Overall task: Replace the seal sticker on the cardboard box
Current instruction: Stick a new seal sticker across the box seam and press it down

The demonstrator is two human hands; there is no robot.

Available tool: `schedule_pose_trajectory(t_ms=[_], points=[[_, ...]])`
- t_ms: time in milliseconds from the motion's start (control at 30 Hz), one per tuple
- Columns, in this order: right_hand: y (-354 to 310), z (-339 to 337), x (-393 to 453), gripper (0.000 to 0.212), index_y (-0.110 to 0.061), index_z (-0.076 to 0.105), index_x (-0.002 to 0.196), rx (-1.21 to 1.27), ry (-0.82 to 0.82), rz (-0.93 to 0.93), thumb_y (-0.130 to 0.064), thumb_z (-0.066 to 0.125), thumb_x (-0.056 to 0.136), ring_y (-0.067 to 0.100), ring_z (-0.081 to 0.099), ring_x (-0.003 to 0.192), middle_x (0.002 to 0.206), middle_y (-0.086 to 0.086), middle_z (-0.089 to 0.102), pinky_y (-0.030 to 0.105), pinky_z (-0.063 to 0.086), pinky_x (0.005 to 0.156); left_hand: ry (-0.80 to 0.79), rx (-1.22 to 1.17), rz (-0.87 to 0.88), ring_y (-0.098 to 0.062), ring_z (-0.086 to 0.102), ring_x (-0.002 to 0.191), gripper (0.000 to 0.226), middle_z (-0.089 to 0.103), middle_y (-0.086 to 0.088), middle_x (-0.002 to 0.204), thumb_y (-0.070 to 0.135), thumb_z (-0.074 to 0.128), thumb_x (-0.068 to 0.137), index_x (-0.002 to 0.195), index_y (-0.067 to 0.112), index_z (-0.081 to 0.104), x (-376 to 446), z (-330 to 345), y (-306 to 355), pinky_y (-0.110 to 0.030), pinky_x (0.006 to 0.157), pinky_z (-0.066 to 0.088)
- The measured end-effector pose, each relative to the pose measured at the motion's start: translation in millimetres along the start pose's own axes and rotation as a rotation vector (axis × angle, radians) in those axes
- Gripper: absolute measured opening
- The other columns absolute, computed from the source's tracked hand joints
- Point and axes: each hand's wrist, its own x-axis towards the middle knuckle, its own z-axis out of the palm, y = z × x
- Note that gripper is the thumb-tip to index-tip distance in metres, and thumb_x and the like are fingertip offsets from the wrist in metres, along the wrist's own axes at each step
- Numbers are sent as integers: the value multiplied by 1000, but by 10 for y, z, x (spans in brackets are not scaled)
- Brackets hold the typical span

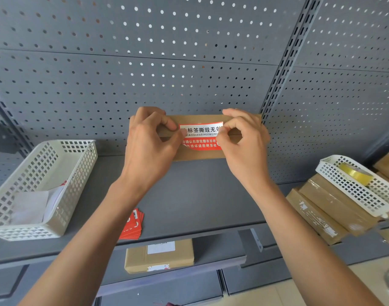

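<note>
Two bare hands are seen at the back edge of a grey shelf [189, 206], which is backed by a perforated grey panel [167, 62]. A cardboard box [195, 154] is held upright against that panel, near the middle of the shelf's back edge, with one long face turned toward the camera. A red and white seal sticker [201, 135] is laid across the seam of that face.

The left hand [149, 146] is curled at the sticker's left end, thumb and forefinger pinched on its edge; the grip is closed on the sticker. The right hand [244, 140] is curled likewise at the right end, with thumb and forefinger pinched on that edge. Whether the sticker is fully stuck down cannot be told.

At the left end of the shelf a white mesh basket [79, 164] is noted, with white paper sheets [30, 206] inside. At the right end a stack of flat cardboard boxes [328, 208] wrapped in film is seen; a second white basket [352, 193] is resting tilted on the stack, and a roll of yellow tape [354, 173] lies in it. A small stack of red stickers [133, 226] is placed at the front edge of the shelf, beside the left forearm. On the lower shelf a further cardboard box [159, 256] with a white label is observed.
</note>
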Motion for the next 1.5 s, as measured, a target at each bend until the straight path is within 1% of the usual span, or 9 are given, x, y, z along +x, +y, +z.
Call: schedule_pose_trajectory(t_ms=[400,600,767,900,1000,1200,1333,1400,1500], points=[[11,28,11,16,-19,60,72,-92,10,-34,-28,66,84,15,53,119,120,-14,66,51,29,107,-4,11,-9,-17,52,112,14,55,8,113,27,77,85,84,22,64,-23,-12,20,6,80,23],[-3,23,0,19,-23,55,73,-104,38,-30,-32,67,84,14,55,119,122,-12,64,57,30,108,-12,17,-12,-17,52,112,14,55,8,113,26,77,85,85,21,65,-26,-24,20,6,81,22],[-3,-44,-11,17,-23,57,90,-18,36,16,-28,73,86,9,51,125,131,-9,60,59,35,109,-20,6,-13,-18,52,114,12,55,8,115,27,77,86,86,21,66,-32,-24,3,6,83,22],[16,-73,-20,28,-26,57,110,65,-14,89,-27,74,89,7,42,137,146,-10,48,58,34,113,-54,-7,20,-21,50,115,10,55,9,117,24,74,88,90,22,65,-50,-19,-10,4,83,24],[18,-88,6,31,-29,60,117,54,-42,98,-29,70,87,9,40,140,149,-10,47,57,32,115,-83,-25,54,-19,47,118,12,55,9,123,21,72,91,94,32,70,-56,-21,-20,-1,85,29],[-42,-60,20,42,-29,64,130,-12,-78,81,-39,60,89,11,37,140,135,-17,56,54,29,117,-118,-12,97,-19,40,122,27,54,9,127,20,67,96,107,45,74,-50,-8,-48,-24,92,39],[-213,107,20,55,-31,68,111,-197,-21,140,-72,48,82,15,39,130,117,-16,62,51,32,109,-137,22,124,-18,36,122,35,50,14,124,20,65,97,113,51,68,-63,-11,-59,-16,86,33],[-266,206,4,54,-32,65,105,-323,29,153,-78,47,81,15,40,127,111,-17,61,55,31,105,-146,46,133,-19,35,123,37,48,15,125,19,64,98,115,51,67,-71,-13,-66,-19,85,34],[-236,254,-35,46,-32,63,102,-360,65,111,-73,51,85,17,42,124,108,-17,62,59,32,102,-145,54,136,-21,36,122,39,50,12,126,16,64,98,116,50,67,-86,-11,-82,-6,85,29]])
